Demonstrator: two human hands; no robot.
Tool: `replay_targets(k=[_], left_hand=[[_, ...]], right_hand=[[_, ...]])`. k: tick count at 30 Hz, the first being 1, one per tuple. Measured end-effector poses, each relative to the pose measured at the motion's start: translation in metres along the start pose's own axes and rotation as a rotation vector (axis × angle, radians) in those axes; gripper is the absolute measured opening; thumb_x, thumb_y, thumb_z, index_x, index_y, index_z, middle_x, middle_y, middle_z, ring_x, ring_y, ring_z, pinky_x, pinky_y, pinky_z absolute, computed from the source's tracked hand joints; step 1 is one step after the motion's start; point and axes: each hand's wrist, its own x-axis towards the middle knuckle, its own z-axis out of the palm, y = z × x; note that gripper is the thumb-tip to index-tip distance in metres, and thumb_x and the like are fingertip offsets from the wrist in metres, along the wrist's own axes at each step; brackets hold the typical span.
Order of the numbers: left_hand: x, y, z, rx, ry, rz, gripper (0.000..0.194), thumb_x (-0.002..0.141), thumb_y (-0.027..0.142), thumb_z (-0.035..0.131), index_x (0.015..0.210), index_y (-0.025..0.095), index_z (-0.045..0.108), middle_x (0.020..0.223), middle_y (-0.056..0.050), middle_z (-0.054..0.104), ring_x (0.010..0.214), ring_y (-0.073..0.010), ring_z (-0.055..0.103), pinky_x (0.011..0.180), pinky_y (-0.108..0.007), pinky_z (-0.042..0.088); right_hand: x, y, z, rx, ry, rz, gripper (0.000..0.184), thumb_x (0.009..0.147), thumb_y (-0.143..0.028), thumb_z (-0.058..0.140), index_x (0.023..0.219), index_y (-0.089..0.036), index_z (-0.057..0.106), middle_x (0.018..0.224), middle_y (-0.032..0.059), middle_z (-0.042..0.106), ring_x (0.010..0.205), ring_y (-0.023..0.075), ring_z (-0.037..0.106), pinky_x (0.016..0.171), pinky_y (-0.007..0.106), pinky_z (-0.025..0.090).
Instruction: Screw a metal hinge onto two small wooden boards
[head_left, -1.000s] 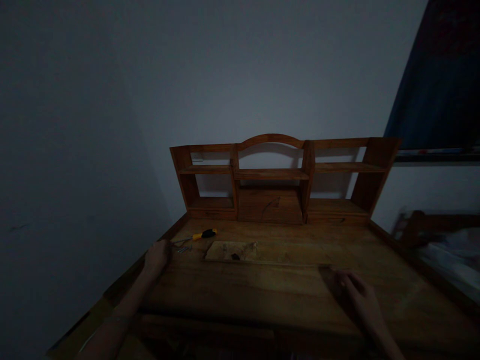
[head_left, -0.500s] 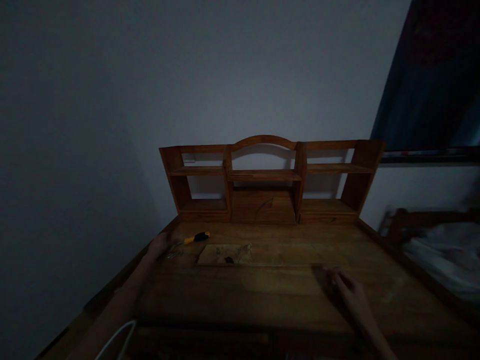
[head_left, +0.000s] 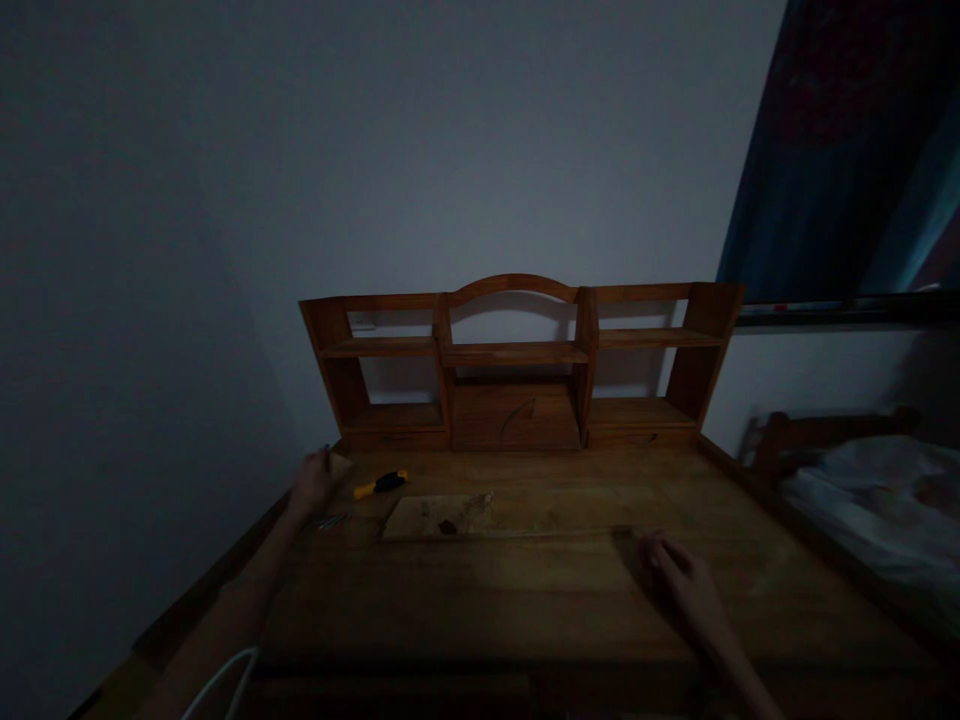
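Note:
My left hand (head_left: 310, 484) is at the far left of the desk, near its edge. Its fingers look bent, and a thin dark bit shows above them, too dim to make out. Just right of it lies a hand rake (head_left: 385, 484) with a black and yellow handle; its pale metal prongs point toward my left forearm. My right hand (head_left: 670, 562) is low over the right part of the desktop, its fingers curled in and nothing visible in them. A torn, stained patch (head_left: 435, 515) marks the desktop between the hands.
A wooden shelf unit (head_left: 514, 354) stands along the back of the desk (head_left: 480, 590) against the wall. White plastic bags (head_left: 874, 500) are at the right beside a wooden frame (head_left: 825, 430). A white cord (head_left: 225, 668) hangs by my left forearm. The room is dim.
The view has turned slightly right, so the scene sits further left. My left hand is a little higher and less blurred. The rake stays put, and my right hand hardly moves.

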Motion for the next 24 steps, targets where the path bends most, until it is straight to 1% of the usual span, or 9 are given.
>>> replay_targets(k=[3, 5, 7, 9, 12, 14, 16, 21, 24], left_hand=[[0.01, 0.017, -0.006, -0.05, 0.266, 0.008, 0.073, 0.086, 0.039, 0.059, 0.143, 0.0, 0.035, 0.135, -0.024, 0.051, 0.127, -0.0324, 0.045, 0.105, -0.04, 0.038], [0.004, 0.052, -0.01, -0.157, 0.382, 0.07, 0.078, 0.084, 0.039, 0.063, 0.145, 0.002, 0.031, 0.139, -0.023, 0.047, 0.13, -0.0317, 0.042, 0.11, -0.043, 0.034], [-0.023, 0.103, -0.009, -0.319, 0.398, 0.196, 0.082, 0.083, 0.041, 0.066, 0.148, 0.008, 0.028, 0.14, -0.018, 0.048, 0.129, -0.0291, 0.045, 0.111, -0.043, 0.036], [-0.071, 0.158, -0.001, -0.465, 0.258, 0.357, 0.083, 0.08, 0.041, 0.069, 0.149, 0.016, 0.029, 0.136, -0.013, 0.052, 0.124, -0.0266, 0.05, 0.109, -0.042, 0.039], [-0.163, 0.227, 0.02, -0.597, -0.115, 0.583, 0.084, 0.076, 0.035, 0.071, 0.149, 0.02, 0.032, 0.141, -0.012, 0.05, 0.13, -0.0275, 0.046, 0.111, -0.042, 0.039], [-0.218, 0.256, 0.036, -0.598, -0.433, 0.629, 0.087, 0.072, 0.036, 0.075, 0.149, 0.025, 0.034, 0.146, -0.009, 0.047, 0.139, -0.0304, 0.036, 0.114, -0.044, 0.036], [-0.256, 0.273, 0.049, -0.611, -0.608, 0.595, 0.091, 0.068, 0.034, 0.078, 0.149, 0.026, 0.035, 0.147, -0.008, 0.046, 0.141, -0.0312, 0.033, 0.115, -0.043, 0.035], [-0.276, 0.281, 0.065, -0.592, -0.664, 0.535, 0.092, 0.069, 0.03, 0.076, 0.15, 0.022, 0.033, 0.147, -0.01, 0.045, 0.139, -0.0307, 0.035, 0.116, -0.042, 0.033], [-0.265, 0.278, 0.062, -0.552, -0.71, 0.695, 0.095, 0.07, 0.032, 0.075, 0.152, 0.025, 0.029, 0.148, -0.008, 0.044, 0.138, -0.0297, 0.036, 0.116, -0.042, 0.031]], right_hand=[[0.0, -0.003, 0.0, -0.015, 0.024, 0.008, 0.044, 0.084, -0.056, 0.055, 0.086, -0.015, 0.069, 0.079, 0.0081, 0.066, 0.073, 0.0227, 0.06, 0.064, 0.029, 0.046], [0.0, -0.002, -0.001, -0.038, 0.06, -0.001, 0.043, 0.081, -0.054, 0.057, 0.087, -0.014, 0.07, 0.084, 0.0096, 0.068, 0.078, 0.0248, 0.062, 0.07, 0.031, 0.047], [0.001, 0.0, -0.002, -0.039, 0.072, -0.008, 0.043, 0.08, -0.054, 0.057, 0.088, -0.013, 0.071, 0.085, 0.0101, 0.069, 0.081, 0.0259, 0.062, 0.072, 0.032, 0.048], [0.001, 0.003, -0.002, -0.024, 0.067, -0.007, 0.045, 0.081, -0.054, 0.057, 0.09, -0.013, 0.071, 0.087, 0.01, 0.069, 0.082, 0.026, 0.063, 0.073, 0.032, 0.048], [0.0, 0.003, -0.003, -0.041, 0.087, 0.0, 0.046, 0.081, -0.055, 0.058, 0.092, -0.013, 0.071, 0.087, 0.0094, 0.07, 0.082, 0.0256, 0.063, 0.072, 0.031, 0.048], [-0.001, 0.0, -0.003, -0.053, 0.095, -0.002, 0.046, 0.08, -0.057, 0.058, 0.087, -0.013, 0.07, 0.081, 0.0086, 0.069, 0.076, 0.0243, 0.062, 0.068, 0.03, 0.047], [-0.003, -0.003, -0.002, -0.04, 0.112, -0.003, 0.048, 0.08, -0.059, 0.057, 0.082, -0.013, 0.07, 0.077, 0.0084, 0.067, 0.071, 0.0232, 0.061, 0.062, 0.029, 0.046], [-0.001, 0.001, -0.001, -0.022, 0.066, -0.009, 0.045, 0.082, -0.057, 0.055, 0.082, -0.013, 0.068, 0.077, 0.008, 0.066, 0.07, 0.0217, 0.059, 0.061, 0.027, 0.044], [0.001, 0.007, -0.002, -0.056, 0.049, -0.023, 0.045, 0.085, -0.056, 0.052, 0.082, -0.013, 0.067, 0.076, 0.0075, 0.065, 0.072, 0.0212, 0.059, 0.064, 0.027, 0.044]])
